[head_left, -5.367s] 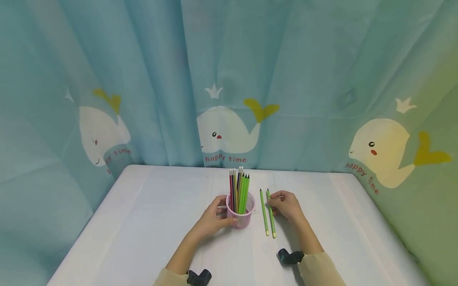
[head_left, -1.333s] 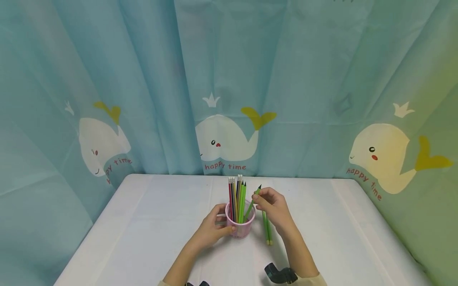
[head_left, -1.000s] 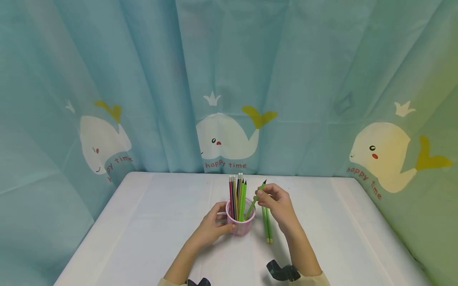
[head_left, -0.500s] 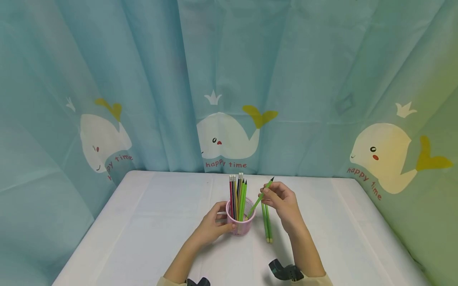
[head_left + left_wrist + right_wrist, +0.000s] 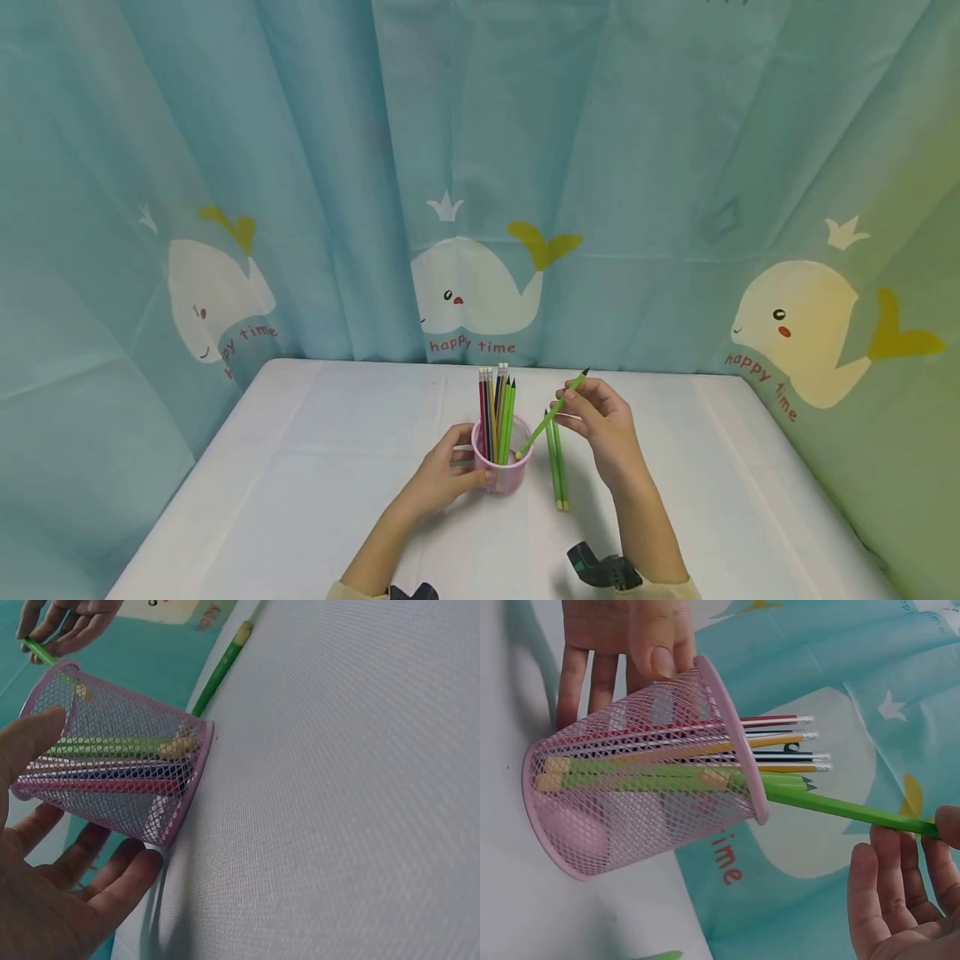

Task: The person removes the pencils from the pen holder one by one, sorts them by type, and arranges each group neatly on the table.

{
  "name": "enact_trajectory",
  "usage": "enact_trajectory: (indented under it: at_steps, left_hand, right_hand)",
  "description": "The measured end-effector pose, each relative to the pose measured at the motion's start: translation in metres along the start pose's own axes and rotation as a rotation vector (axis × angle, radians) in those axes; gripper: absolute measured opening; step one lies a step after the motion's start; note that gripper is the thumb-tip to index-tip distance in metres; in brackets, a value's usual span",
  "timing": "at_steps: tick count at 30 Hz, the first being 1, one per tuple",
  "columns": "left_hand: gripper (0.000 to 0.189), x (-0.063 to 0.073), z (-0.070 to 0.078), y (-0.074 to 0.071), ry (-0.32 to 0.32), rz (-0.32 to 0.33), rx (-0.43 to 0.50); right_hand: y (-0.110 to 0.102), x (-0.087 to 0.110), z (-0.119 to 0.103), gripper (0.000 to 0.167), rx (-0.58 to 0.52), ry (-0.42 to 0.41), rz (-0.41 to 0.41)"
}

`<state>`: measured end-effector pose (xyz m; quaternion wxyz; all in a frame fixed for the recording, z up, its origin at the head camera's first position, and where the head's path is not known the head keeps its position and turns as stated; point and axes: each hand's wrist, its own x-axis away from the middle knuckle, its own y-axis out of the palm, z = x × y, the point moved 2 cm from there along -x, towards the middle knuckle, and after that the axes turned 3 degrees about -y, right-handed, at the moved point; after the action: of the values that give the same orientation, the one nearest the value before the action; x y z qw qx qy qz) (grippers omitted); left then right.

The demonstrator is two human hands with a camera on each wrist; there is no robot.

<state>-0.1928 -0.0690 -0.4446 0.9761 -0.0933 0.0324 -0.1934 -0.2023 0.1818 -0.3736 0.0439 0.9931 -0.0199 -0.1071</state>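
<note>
Left hand: your left hand (image 5: 442,478) holds the pink mesh cup (image 5: 510,481) from its left side. Thumb lies at the near side, fingers curve round the left and far side, spread with gaps between them. Likely reason: thumb set against fingers steadies a light cup, and leaves the mouth free on the right.

Right hand: your right hand (image 5: 603,418) pinches the held green pencil (image 5: 543,425) near its sharpened end, between thumb and fingers; the remaining fingers sit bent beneath it. Gripping so high presumably keeps your hand clear of the rim. The pencil slants, dark point up and to the far right, pale end down inside the mouth. The right wrist view shows that end through the mesh, well short of the base. Whether the shaft touches the rim, cannot tell.

Cup contents: two standing green pencils (image 5: 505,429), points up, beside red, dark and yellow pencils (image 5: 488,412) with pale ends up. All gather toward the left, so the gap is on the right, where your pencil enters.

Table: two loose green pencils (image 5: 555,471) lie together on the white tabletop (image 5: 300,483), right of the cup, pale ends near, within easy reach of your right hand, I judge.
</note>
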Motion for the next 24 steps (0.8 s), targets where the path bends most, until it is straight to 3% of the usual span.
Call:
enact_trajectory:
  at_steps: [11,24]
  left_hand:
    - [0.068,0.0,-0.001,0.0,0.004,0.001,-0.003]
    - [0.069,0.0,-0.002,0.0,0.002,0.012,-0.002]
  right_hand:
    - [-0.016,0.0,-0.007,0.029,-0.056,0.008,0.073]
    - [-0.031,-0.003,-0.005,0.016,-0.054,0.022,0.13]
